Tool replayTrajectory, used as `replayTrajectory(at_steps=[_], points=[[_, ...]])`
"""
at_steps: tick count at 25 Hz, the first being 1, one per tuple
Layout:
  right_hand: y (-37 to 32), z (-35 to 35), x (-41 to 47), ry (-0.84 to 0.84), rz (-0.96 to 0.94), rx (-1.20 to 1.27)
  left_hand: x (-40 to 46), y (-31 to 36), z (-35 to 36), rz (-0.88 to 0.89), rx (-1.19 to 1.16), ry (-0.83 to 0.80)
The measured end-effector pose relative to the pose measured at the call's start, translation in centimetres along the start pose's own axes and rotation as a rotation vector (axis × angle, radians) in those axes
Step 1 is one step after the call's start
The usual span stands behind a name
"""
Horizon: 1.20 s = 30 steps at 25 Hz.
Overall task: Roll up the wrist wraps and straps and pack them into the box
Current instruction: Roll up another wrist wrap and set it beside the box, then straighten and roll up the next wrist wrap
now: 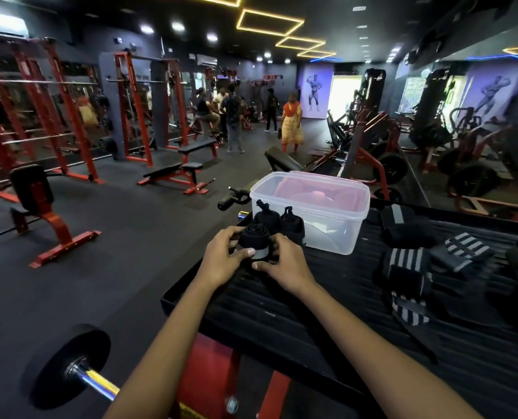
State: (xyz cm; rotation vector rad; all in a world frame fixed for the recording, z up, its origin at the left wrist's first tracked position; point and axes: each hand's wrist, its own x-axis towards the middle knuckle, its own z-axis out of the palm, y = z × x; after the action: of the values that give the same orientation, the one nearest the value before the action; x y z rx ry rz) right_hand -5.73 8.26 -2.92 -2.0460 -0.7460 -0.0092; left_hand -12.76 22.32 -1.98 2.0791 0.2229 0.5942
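While both hands grip: rolled wraps (pixel 277 222) before box (pixel 336 234).

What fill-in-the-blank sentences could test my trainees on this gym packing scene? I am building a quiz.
1. Both hands, left hand and right hand, hold a ____ black wrist wrap.
2. The clear plastic box holds a ____ lid.
3. Two rolled wraps stand ____ the box, on its left side.
4. The striped wraps lie ____ on the black platform.

Missing words: rolled; pink; outside; unrolled
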Motion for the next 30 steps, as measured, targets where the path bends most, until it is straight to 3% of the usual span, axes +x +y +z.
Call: replayTrajectory(at_steps=[6, 11, 14, 18, 21, 24, 27, 30], points=[[0.3, -1.3, -0.3, -0.026, 0.026, 0.011, -0.2, -0.2, 0.2, -0.009, -0.067, 0.002], [0.4, -6.5, -1.5, 0.105, -0.051, 0.083, -1.2, 3.0, 1.2, 0.511, 0.142, 0.293], [1.9, -10.9, -2.1, 0.239, -0.053, 0.124, -0.9, 7.0, 5.1, 0.657, 0.053, 0.144], [5.2, -16.8, -3.8, 0.409, 0.020, 0.074, 0.2, 10.8, 11.9, 0.666, -0.115, -0.125], [8.2, -20.7, -4.2, 0.513, 0.073, -0.191, 1.1, 11.6, 15.9, 0.614, -0.155, -0.238], [11.1, -23.9, -2.4, 0.430, 0.198, -0.462, 1.1, 10.6, 17.9, 0.556, -0.180, -0.291], [13.6, -25.4, 0.7, 0.147, 0.322, -0.700, 1.0, 9.6, 18.1, 0.576, -0.112, -0.348], [14.9, -24.8, 3.9, -0.030, 0.373, -0.664, 1.6, 9.2, 17.9, 0.580, -0.110, -0.327]])
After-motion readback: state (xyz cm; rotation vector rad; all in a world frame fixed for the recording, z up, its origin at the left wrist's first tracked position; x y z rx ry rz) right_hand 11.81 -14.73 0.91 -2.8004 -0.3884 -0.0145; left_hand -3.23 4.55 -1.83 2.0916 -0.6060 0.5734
